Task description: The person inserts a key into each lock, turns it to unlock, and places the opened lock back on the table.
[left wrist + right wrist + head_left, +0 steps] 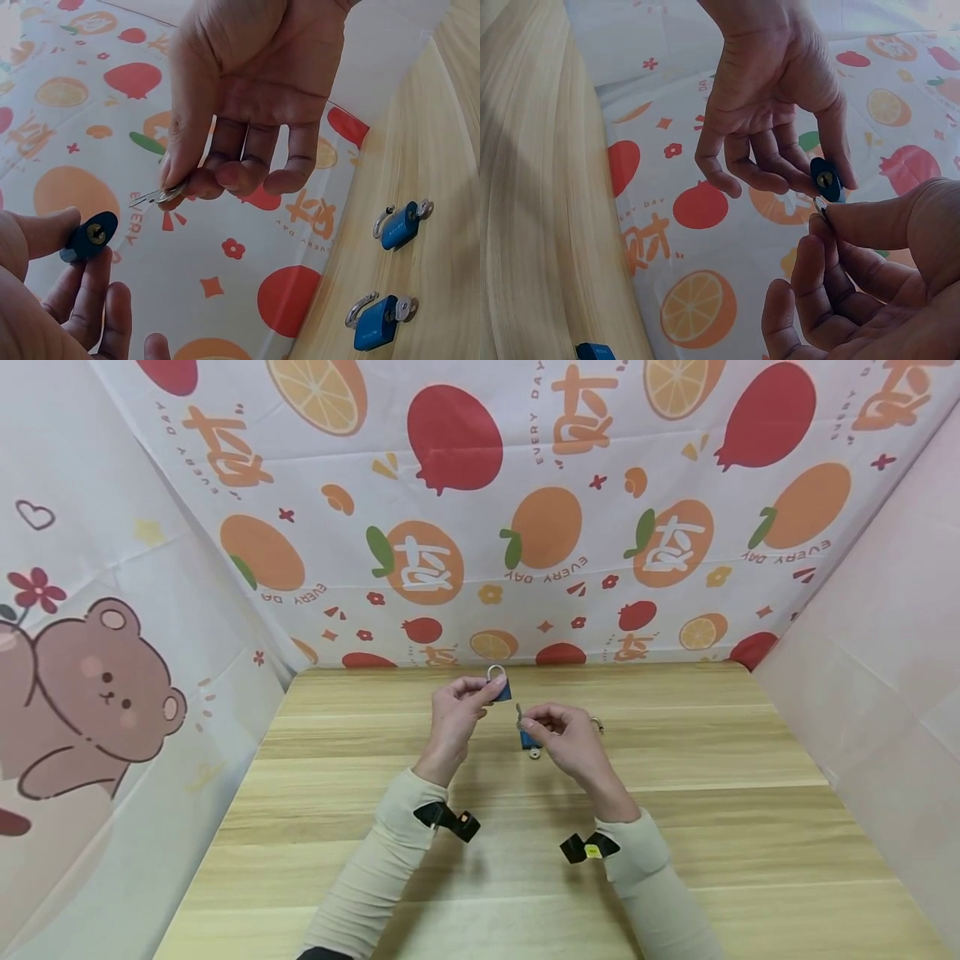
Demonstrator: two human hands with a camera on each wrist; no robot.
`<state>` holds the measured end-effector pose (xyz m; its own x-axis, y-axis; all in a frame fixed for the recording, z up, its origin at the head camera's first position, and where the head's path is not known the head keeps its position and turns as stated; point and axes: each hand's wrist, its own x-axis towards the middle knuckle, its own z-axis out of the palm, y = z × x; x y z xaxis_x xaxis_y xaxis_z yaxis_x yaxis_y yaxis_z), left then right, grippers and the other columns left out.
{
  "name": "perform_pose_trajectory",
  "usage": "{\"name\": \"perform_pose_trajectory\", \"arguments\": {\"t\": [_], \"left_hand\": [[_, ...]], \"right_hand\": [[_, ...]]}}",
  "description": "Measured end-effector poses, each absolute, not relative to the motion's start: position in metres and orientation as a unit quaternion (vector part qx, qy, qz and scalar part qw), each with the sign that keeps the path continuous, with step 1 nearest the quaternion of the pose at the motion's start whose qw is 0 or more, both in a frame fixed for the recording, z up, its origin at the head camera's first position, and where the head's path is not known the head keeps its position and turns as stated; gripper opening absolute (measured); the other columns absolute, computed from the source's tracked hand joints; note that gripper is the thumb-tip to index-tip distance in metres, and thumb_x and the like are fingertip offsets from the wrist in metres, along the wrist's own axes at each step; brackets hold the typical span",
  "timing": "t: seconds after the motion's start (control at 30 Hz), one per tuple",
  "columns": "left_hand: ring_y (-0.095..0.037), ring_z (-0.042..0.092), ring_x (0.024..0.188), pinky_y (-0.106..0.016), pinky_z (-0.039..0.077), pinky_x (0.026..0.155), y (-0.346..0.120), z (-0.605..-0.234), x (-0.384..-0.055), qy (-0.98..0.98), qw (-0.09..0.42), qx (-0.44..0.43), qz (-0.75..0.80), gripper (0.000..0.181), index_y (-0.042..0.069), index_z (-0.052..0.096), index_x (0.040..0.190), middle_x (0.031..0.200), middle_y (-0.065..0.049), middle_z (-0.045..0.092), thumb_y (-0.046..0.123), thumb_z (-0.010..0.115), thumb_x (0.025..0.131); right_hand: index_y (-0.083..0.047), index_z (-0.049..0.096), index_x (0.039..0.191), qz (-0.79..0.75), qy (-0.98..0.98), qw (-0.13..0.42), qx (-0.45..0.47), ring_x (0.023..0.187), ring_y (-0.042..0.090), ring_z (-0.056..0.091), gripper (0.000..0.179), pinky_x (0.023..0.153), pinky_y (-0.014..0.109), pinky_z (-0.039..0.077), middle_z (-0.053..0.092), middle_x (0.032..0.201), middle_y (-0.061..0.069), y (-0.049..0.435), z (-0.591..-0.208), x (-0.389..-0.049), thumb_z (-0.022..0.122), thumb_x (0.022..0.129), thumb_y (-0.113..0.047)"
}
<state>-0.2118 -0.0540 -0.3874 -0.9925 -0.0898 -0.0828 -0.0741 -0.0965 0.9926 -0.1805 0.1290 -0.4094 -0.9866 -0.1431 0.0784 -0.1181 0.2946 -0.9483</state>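
My left hand [454,714] pinches a small blue padlock [501,691] between thumb and fingers, its silver shackle pointing up in the head view. The brass keyhole in the padlock's end [96,234] faces my right hand in the left wrist view. My right hand [573,742] pinches small silver keys [166,196] between thumb and forefinger, their thin blades pointing toward that padlock. In the right wrist view the keys [821,208] are close below the keyhole and mostly covered by the fingers.
On the wooden table [360,735] lie two more blue padlocks, an upper one [400,226] and a lower one [375,326] in the left wrist view. Both have shackles swung out and keys in them. A fruit-print cloth [465,552] rises behind the table's far edge.
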Motion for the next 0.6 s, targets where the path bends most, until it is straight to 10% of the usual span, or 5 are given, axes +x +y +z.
{"name": "perform_pose_trajectory", "arguments": {"t": [0.6], "left_hand": [[-0.007,0.064,0.077,-0.029,0.048,0.077,-0.0524,-0.3901,-0.2112,-0.665,0.001,0.046,-0.745,0.025,0.008,0.071,0.099,0.073,0.013,0.07,0.029,0.079,0.089]], "right_hand": [[-0.003,0.074,0.108,-0.613,0.784,0.026,-0.094,0.08,0.012,0.063,0.018,0.07,0.023,0.051,0.072,0.105,0.024,0.1217,-0.4088,-0.1803,0.067,0.099,-0.017]]}}
